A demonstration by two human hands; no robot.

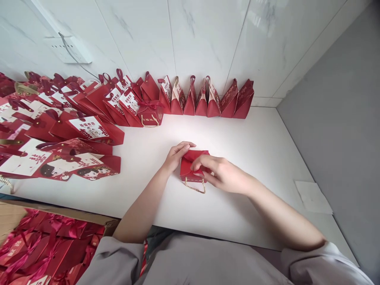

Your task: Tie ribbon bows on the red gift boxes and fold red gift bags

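A small red gift box (186, 174) with a twisted gold cord handle (196, 190) rests on the white table in front of me. My left hand (175, 157) steadies it from the left, thumb and fingers closed against its far left corner. Over the top of the box, my right hand (218, 172) has its fingers curled in toward the middle. Reddish material like ribbon or a flap shows between the hands, but the right fingertips partly hide it. Whatever they pinch there I cannot make out.
Red gift boxes with ribbon loops (190, 99) line the wall, and several more (92, 128) crowd the left side. A cardboard carton (111, 226) of ribboned red boxes stands at lower left. A white sheet (314, 196) lies by the right edge of the table (237, 221).
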